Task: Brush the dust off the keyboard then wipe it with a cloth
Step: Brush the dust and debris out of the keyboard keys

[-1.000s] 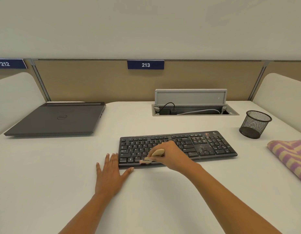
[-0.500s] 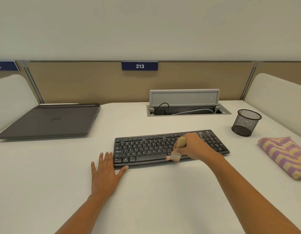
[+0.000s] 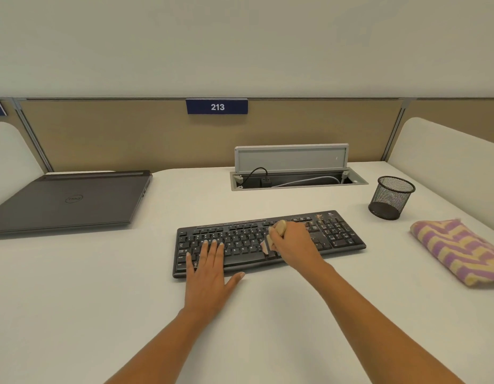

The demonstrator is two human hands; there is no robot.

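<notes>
black keyboard (image 3: 337, 236) sits on the desk (image 3: 101, 300), left hand (image 3: 209, 270) flat on its keys, right hand (image 3: 295, 245) gripping a small brush (image 3: 279, 228) over the middle rows; a hard stroke could flick dust toward the striped cloth (image 3: 456, 250).

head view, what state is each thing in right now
keyboard, lying flat, under both hands
brush, gripped, bristles down on the keys
left hand, flat, fingers resting on the keys
right hand, curled round the brush
cloth, folded, untouched
laptop, lid closed
cable hatch, lid open
mesh cup, upright
</notes>
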